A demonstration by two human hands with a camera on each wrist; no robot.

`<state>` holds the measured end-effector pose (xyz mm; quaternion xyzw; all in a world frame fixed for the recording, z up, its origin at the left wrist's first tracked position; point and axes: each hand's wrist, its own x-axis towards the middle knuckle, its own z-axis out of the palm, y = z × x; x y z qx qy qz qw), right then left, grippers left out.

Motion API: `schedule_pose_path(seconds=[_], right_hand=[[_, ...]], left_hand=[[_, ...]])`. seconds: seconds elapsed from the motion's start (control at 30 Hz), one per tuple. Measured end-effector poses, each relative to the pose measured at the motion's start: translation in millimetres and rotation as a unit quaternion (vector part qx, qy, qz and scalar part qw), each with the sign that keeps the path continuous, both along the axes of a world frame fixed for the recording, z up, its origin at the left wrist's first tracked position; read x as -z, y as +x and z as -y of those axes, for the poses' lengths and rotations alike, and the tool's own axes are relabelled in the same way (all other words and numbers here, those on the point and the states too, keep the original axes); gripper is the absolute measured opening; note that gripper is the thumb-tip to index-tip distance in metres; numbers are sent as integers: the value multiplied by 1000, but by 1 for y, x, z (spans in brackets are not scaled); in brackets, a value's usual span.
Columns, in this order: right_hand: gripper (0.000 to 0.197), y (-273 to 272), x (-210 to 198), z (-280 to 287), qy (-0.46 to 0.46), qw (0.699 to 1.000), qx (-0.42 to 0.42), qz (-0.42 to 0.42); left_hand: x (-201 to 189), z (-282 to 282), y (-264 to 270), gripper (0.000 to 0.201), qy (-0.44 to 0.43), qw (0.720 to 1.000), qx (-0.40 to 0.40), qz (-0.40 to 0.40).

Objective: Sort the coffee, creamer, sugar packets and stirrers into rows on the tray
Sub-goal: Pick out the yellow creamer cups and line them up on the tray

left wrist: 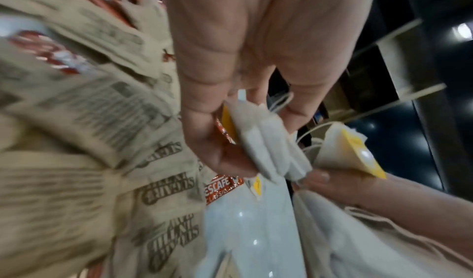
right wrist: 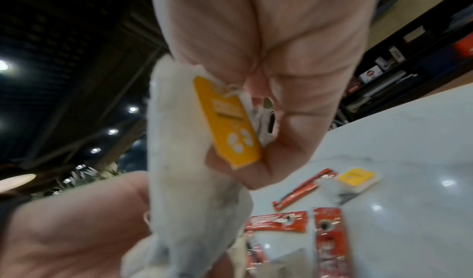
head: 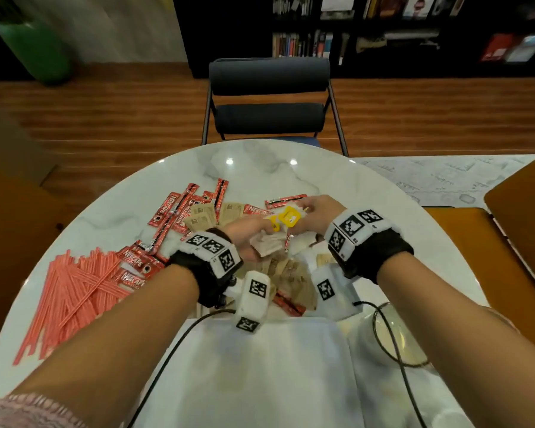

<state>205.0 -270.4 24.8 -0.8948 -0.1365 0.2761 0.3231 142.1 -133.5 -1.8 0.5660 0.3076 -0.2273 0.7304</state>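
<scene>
Both hands meet over the heap of packets in the middle of the table. My left hand [head: 248, 233] [left wrist: 245, 138] grips a small stack of white tea bags [left wrist: 266, 140] between thumb and fingers. My right hand [head: 317, 211] [right wrist: 258, 146] pinches another bundle of tea bags [right wrist: 179, 161] with a yellow tag [right wrist: 226, 124] [head: 288, 217]. Red Nescafé coffee sachets [head: 167, 208] [right wrist: 329, 242] and brown sugar packets [head: 203, 218] [left wrist: 153, 181] lie mixed beneath the hands. A fan of pink stirrers [head: 71, 288] covers the table's left side. The white tray [head: 260, 372] sits at the near edge.
A glass bowl [head: 393, 338] stands right of the tray, with a black cable across it. One more yellow-tagged bag [right wrist: 355, 179] lies on the marble table [head: 291, 177] beyond the red sachets. A dark chair [head: 269, 97] stands at the far side.
</scene>
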Motion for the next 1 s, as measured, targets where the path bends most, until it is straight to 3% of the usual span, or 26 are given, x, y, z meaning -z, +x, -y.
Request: schedule_pose_path(seconds=[0.13, 0.23, 0.4, 0.5, 0.67, 0.8, 0.9, 1.0], right_hand=[[59, -48, -10, -28, 39, 999, -19, -3], [44, -86, -12, -43, 38, 998, -35, 21], [39, -151, -14, -77, -1, 998, -56, 36], [31, -188, -11, -100, 20, 999, -43, 11], [46, -237, 5, -128, 122, 985, 71, -95], [41, -261, 10, -132, 220, 940, 184, -187], [31, -276, 10, -128, 263, 911, 256, -186], [15, -286, 12, -123, 254, 910, 292, -146]], left_hand=[[-16, -12, -50, 30, -111, 991, -78, 16], [-21, -26, -85, 27, -152, 980, -125, 40], [-20, -53, -143, 38, -132, 990, -20, 42], [-11, -68, -176, 37, -83, 995, -27, 47], [-6, -102, -217, 39, -77, 996, -46, 29], [-4, -125, -240, 44, -68, 994, -67, 43], [-4, -137, -254, 20, -50, 994, -78, 55], [-6, -146, -266, 17, -22, 996, -62, 66]])
